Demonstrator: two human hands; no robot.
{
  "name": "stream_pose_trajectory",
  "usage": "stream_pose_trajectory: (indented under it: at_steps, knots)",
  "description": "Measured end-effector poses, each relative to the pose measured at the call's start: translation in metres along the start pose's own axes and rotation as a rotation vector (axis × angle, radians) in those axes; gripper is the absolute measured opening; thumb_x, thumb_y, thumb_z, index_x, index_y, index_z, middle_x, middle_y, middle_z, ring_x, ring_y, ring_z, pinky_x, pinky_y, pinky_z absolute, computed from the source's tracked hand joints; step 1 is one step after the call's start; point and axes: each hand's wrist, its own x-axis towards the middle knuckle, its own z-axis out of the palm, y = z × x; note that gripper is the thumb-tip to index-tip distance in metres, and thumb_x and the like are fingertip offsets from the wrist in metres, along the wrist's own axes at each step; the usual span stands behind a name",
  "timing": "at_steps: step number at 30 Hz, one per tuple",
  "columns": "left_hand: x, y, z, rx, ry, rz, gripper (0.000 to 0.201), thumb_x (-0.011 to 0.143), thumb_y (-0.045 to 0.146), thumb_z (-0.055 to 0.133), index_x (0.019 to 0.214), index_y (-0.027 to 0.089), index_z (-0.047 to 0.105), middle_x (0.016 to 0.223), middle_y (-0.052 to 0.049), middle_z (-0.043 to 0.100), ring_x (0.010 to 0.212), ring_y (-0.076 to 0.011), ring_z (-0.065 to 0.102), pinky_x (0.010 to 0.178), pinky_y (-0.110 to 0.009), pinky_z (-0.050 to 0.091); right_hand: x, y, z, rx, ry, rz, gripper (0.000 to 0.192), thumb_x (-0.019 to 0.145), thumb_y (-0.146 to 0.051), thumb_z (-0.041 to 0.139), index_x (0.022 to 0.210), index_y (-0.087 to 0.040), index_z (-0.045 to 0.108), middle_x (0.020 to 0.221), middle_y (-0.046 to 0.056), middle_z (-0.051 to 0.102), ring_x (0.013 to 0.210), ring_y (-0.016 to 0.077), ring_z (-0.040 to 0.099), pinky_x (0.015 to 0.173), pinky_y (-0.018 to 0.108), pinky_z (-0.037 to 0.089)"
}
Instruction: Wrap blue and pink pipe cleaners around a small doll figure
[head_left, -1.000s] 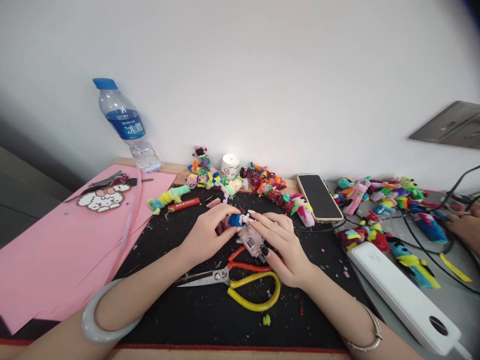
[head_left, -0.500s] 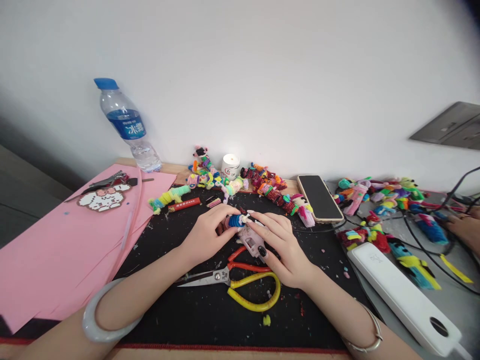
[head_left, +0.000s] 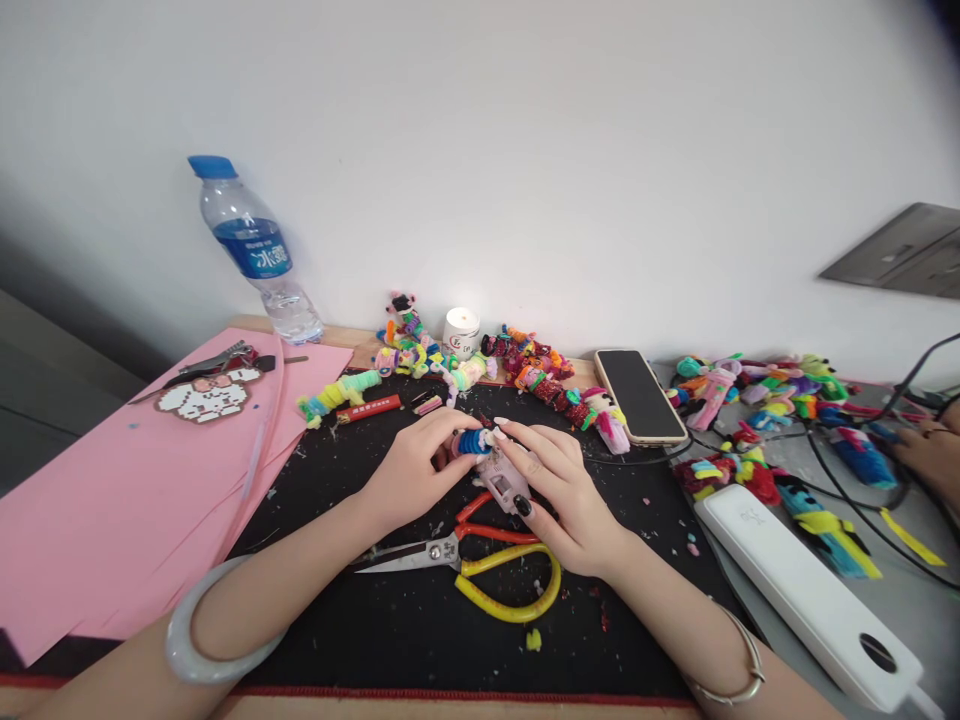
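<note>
My left hand (head_left: 412, 465) pinches a small figure wound from blue and pink pipe cleaner (head_left: 471, 441) over the black mat (head_left: 390, 610). My right hand (head_left: 559, 490) grips a small pink glue gun (head_left: 504, 478) whose nozzle touches that figure. Just in front of both hands lie scissors with red and yellow handles (head_left: 480, 565). A pale bangle sits on my left forearm, and a thin bracelet on my right wrist.
Pink paper sheets (head_left: 112, 490) with a bead-art dog lie left, a water bottle (head_left: 255, 250) behind. Pipe-cleaner figures (head_left: 540, 380), a lit candle (head_left: 460, 331) and a phone (head_left: 639, 394) line the wall. A white power strip (head_left: 810, 590), cables and another person's hand (head_left: 930, 455) are right.
My right hand and the glue gun have shifted slightly left toward the figure. Otherwise nothing has visibly moved.
</note>
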Motion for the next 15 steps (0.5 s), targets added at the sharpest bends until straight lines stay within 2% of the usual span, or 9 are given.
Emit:
stream_pose_trajectory:
  at_steps: [15]
  knots:
    - [-0.002,-0.0015,0.0027,-0.052,-0.024,0.004,0.016,0.082,0.019,0.054,0.097,0.016,0.056,0.095,-0.006,0.058,0.068,-0.0107,0.053,0.059,-0.022,0.048,0.0014,-0.0046,0.0008,-0.011,-0.066,0.013,0.06,0.084,-0.028,0.04,0.142,-0.019,0.026,0.148,0.007,0.024,0.125,0.0308,0.028,0.1,0.052,0.026]
